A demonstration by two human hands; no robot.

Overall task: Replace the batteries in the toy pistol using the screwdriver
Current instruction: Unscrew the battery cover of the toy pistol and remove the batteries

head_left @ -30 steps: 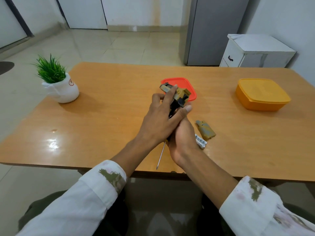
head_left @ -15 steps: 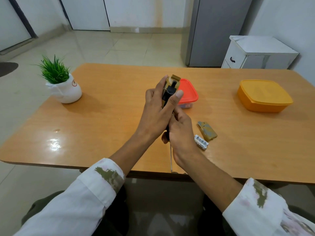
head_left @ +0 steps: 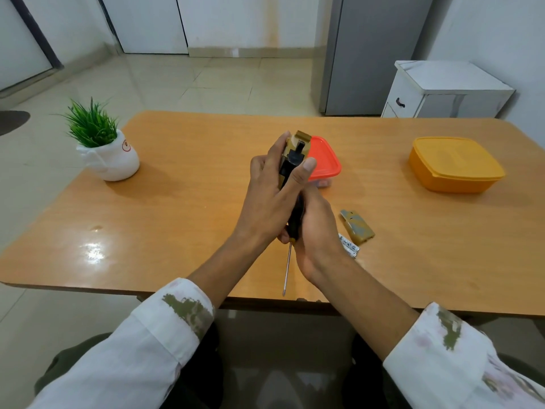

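The toy pistol (head_left: pixel 295 154), tan and black, is held above the middle of the table (head_left: pixel 182 208), with the left hand (head_left: pixel 267 202) wrapped round it, thumb on one side and fingers on the other. Just below, the right hand (head_left: pixel 317 231) grips the black handle of the screwdriver (head_left: pixel 287 267), whose thin shaft points down toward the near table edge. Beside the right hand lie two batteries (head_left: pixel 349 249) and the tan battery cover (head_left: pixel 357 227). Behind the pistol sits a red-lidded box (head_left: pixel 326 163). An orange container (head_left: pixel 454 163) stands far right, a potted plant (head_left: pixel 107 152) far left.
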